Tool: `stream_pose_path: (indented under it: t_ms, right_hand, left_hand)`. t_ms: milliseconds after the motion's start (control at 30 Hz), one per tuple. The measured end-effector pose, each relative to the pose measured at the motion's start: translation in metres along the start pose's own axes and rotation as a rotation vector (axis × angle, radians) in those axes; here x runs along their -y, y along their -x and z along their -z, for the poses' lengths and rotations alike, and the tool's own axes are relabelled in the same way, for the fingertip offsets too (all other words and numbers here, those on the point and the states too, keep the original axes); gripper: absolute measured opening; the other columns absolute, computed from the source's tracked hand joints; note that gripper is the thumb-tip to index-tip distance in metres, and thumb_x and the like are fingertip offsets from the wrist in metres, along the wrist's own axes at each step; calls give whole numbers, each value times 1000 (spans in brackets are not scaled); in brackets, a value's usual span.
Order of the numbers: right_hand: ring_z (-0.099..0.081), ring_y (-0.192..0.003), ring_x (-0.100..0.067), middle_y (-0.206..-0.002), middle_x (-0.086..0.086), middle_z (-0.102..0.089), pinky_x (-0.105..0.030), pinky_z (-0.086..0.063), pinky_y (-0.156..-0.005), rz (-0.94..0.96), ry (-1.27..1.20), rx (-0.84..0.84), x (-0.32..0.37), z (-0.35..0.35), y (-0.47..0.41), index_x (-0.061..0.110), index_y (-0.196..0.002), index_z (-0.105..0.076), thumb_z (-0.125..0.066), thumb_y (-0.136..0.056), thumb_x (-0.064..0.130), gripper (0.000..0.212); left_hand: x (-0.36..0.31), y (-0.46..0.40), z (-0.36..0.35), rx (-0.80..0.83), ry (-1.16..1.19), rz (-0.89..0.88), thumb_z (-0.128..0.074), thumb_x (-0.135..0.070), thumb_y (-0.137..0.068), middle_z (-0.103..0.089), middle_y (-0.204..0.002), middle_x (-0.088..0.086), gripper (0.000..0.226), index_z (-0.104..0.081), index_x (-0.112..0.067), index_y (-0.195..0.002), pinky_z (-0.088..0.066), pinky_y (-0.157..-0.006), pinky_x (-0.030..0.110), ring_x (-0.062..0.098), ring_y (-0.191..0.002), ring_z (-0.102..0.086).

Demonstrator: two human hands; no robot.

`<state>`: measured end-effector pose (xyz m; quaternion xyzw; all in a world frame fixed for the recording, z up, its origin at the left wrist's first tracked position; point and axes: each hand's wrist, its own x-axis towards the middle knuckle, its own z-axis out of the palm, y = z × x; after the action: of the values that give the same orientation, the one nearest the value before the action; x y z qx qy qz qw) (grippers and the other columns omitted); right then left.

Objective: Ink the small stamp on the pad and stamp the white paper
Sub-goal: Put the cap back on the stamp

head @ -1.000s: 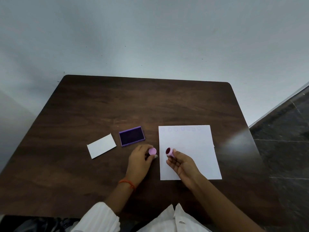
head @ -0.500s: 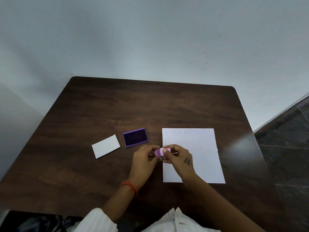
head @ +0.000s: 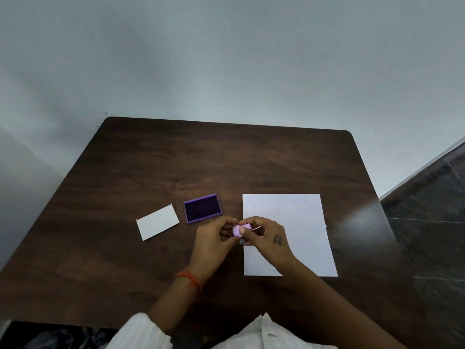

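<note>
The small pink stamp (head: 241, 229) is pinched between the fingertips of both hands, just above the left edge of the white paper (head: 297, 217). My left hand (head: 214, 240) grips its left end, where the round pink cap sits. My right hand (head: 269, 240) grips its right end. The stamp and cap look pressed together, and the stamp face is hidden. The open purple ink pad (head: 202, 208) lies up and to the left of my hands. A faint row of several round prints runs along the paper's top edge.
A white rectangular card or lid (head: 157, 222) lies left of the ink pad. Everything rests on a dark wooden table (head: 226, 159) against a pale wall. A dark tiled floor (head: 432, 197) shows to the right.
A second ago my left hand held the pink cap and my right hand held the stamp apart. The hands came together, and the two pink pieces now meet between my fingertips.
</note>
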<state>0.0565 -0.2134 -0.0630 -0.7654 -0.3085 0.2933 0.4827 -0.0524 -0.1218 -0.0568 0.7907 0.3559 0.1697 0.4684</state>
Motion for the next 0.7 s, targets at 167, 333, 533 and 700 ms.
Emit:
stream_pose_path:
  t_ms: [167,333,533,700]
  right_hand:
    - [-69,-70,-19,-88,-15,-73,-25,-58,-70,-68,5,39,1,4,-2,7,-93,-68,-65,-83,28,24]
    - [-70,-70,-24,-86,-17,-73,-34,-60,-76,-149,32,43,0,3,-2,6,-88,-66,-61,-84,37,32]
    - [-68,-85,-21,-98,-4,-67,-16,-55,-68,-144,-74,72,3,6,1,13,-107,-62,-66,-82,29,30]
    - [-69,-77,-23,-94,-17,-72,-19,-54,-72,-157,-27,51,-1,6,1,7,-93,-67,-59,-87,30,26]
  left_hand:
    - [-2,1,1,-4,-2,-19,-70,-19,-78,-71,-92,2,18,-67,-16,-95,-48,-73,9,5,-81,-63]
    - [-2,2,1,27,-10,-34,-71,-22,-77,-67,-83,-9,12,-68,-20,-89,-43,-67,-2,-5,-74,-60]
    - [1,-1,5,46,15,7,-73,-21,-74,-67,-82,-9,14,-67,-24,-86,-47,-68,9,0,-76,-63]
    - [1,0,4,69,-8,1,-74,-20,-74,-68,-82,-7,15,-68,-22,-87,-48,-65,5,0,-75,-62]
